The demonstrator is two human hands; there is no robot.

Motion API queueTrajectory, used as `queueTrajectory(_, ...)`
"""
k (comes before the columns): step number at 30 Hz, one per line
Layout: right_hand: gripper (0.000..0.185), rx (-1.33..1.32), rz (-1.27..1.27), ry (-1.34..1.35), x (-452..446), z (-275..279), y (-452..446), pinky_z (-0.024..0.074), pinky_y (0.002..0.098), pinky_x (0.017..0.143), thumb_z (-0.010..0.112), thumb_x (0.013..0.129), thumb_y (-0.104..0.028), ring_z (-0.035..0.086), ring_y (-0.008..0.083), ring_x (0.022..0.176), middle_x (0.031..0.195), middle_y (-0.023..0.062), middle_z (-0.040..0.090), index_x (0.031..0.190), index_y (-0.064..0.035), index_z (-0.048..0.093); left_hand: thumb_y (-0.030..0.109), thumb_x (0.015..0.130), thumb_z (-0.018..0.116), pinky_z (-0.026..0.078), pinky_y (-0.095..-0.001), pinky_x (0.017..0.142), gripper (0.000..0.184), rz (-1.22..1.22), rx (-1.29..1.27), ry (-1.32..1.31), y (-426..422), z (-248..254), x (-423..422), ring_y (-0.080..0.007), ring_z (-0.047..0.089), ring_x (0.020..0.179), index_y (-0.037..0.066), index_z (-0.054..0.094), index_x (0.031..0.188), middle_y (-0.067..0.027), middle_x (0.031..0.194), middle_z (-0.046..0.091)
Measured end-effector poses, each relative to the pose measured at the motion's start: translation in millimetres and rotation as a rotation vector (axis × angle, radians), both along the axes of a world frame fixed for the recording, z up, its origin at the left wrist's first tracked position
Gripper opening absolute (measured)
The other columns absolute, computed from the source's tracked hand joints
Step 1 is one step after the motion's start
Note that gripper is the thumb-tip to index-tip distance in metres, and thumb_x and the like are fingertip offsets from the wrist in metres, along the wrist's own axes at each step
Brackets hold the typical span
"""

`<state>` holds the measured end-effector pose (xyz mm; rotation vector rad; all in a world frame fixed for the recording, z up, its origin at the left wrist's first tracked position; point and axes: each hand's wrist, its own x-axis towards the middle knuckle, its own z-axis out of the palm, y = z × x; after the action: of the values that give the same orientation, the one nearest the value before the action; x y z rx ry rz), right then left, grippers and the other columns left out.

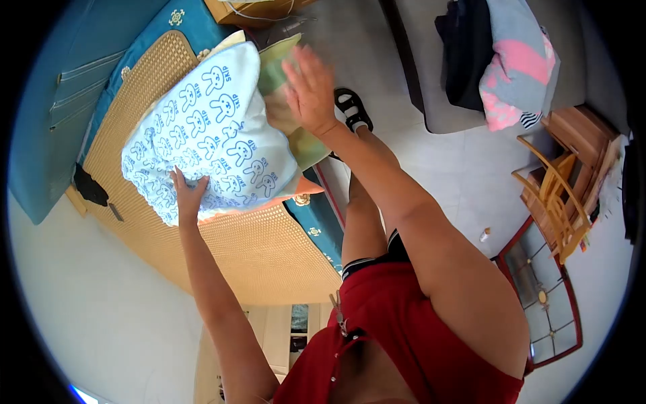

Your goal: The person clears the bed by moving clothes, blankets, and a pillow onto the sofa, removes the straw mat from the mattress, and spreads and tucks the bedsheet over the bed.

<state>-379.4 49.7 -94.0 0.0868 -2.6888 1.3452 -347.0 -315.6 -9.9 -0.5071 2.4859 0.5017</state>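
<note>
A light blue cloth piece [212,128] printed with rabbits and the word SKIP lies in a puffy heap on the woven mat; whether it is a pillow or a folded quilt I cannot tell. My left hand [190,196] rests on its near side with thumb and fingers apart. Over its right side hovers my right hand [309,94], slightly blurred, fingers stretched and holding nothing. Beneath that hand a green and beige cloth [308,148] sticks out from under the heap. An orange cloth edge [306,186] shows below the printed piece.
The woven mat [249,252] covers a bed with a blue headboard [74,87]. A black item [89,186] lies near the headboard. Clothes [518,64] are piled on a grey surface at right. A wooden chair [558,195] and a framed glass panel [542,289] stand beyond the floor.
</note>
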Motion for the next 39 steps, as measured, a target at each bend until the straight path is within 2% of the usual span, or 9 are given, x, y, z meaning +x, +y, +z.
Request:
queueTrajectory(2,0.050,0.250,0.343,-0.636,61,-94,2,0.0346,0.0356,0.101,0.050,0.088,-0.017,0.041,0.0307,0.123,0.139,0.0172,0.038,0.135,-0.0049,0.036,0.037,0.072,0.074,0.022,-0.0392,0.110,0.100,0.026,0.011,-0.017,5,7,3,-0.0355,0.011,0.139,0.003,0.015,0.145,-0.0250,0.150,0.007)
queueTrajectory(4,0.043,0.570,0.319,-0.702,107,-127,33,0.0390,0.0350,0.097,0.048,0.088,-0.023,0.047,0.0297,0.118,0.133,0.0156,0.045,0.129,-0.0092,0.046,0.037,0.073,0.073,0.022,-0.0390,0.110,0.099,-0.034,-0.013,-0.023,-14,-8,-1,-0.0350,0.011,0.139,0.002,0.014,0.145,-0.0243,0.150,0.007)
queueTrajectory(6,0.040,0.648,0.443,-1.062,147,-89,52,0.0449,0.0329,0.092,0.051,0.087,-0.026,0.052,0.0298,0.114,0.131,0.0174,0.049,0.123,-0.0095,0.055,0.033,0.075,0.072,0.023,-0.0376,0.110,0.096,-0.013,0.045,0.022,-20,-15,4,-0.0330,0.012,0.140,0.001,0.014,0.144,-0.0227,0.151,0.006)
queueTrajectory(14,0.037,-0.508,-0.315,-0.702,97,-136,25,0.0454,0.0377,0.087,0.057,0.086,-0.032,0.059,0.0291,0.103,0.110,0.0151,0.062,0.111,-0.0046,0.060,0.033,0.075,0.072,0.023,-0.0373,0.110,0.095,0.012,0.045,0.008,-20,-15,5,-0.0318,0.012,0.140,0.000,0.015,0.144,-0.0211,0.151,0.006)
queueTrajectory(20,0.035,-0.380,-0.057,-0.743,70,-115,-18,0.0471,0.0342,0.079,0.061,0.084,-0.031,0.061,0.0251,0.092,0.100,0.0134,0.064,0.106,-0.0042,0.059,0.033,0.075,0.072,0.021,-0.0362,0.111,0.096,0.070,0.115,-0.014,-24,-19,3,-0.0306,0.010,0.140,-0.002,0.014,0.144,-0.0210,0.151,0.006)
queueTrajectory(26,0.016,-1.399,-0.247,-0.868,46,-59,33,0.0422,0.0216,0.061,0.054,0.088,-0.020,0.050,0.0091,0.061,0.070,0.0005,0.055,0.086,-0.0054,0.062,0.033,0.074,0.073,0.021,-0.0360,0.110,0.098,0.082,0.121,-0.021,-17,-14,-1,-0.0295,0.011,0.140,-0.002,0.013,0.144,-0.0203,0.151,0.005)
queueTrajectory(32,0.031,-0.164,-0.336,-0.241,-34,-19,16,0.0437,0.0350,0.084,0.061,0.086,-0.026,0.054,0.0262,0.098,0.107,0.0116,0.057,0.108,-0.0040,0.059,0.037,0.069,0.077,0.020,-0.0440,0.110,0.105,0.005,0.018,0.110,-27,-35,10,-0.0403,0.008,0.138,0.002,0.013,0.145,-0.0253,0.150,0.003)
queueTrajectory(36,0.049,-0.187,-0.019,0.165,-133,57,-53,0.0297,0.0480,0.101,0.059,0.085,-0.041,0.041,0.0367,0.121,0.124,0.0168,0.051,0.121,-0.0072,0.054,0.040,0.066,0.079,0.020,-0.0521,0.109,0.108,0.026,-0.035,0.209,-21,-39,19,-0.0468,0.005,0.136,0.012,0.013,0.146,-0.0233,0.150,0.003)
queueTrajectory(39,0.070,0.085,0.215,-0.059,-174,53,-110,0.0181,0.0553,0.107,0.051,0.081,-0.061,0.033,0.0385,0.129,0.134,0.0177,0.045,0.129,-0.0096,0.050,0.037,0.065,0.080,0.022,-0.0552,0.107,0.107,0.079,0.019,0.287,-10,-25,23,-0.0480,0.002,0.136,0.016,0.014,0.147,-0.0233,0.151,0.002)
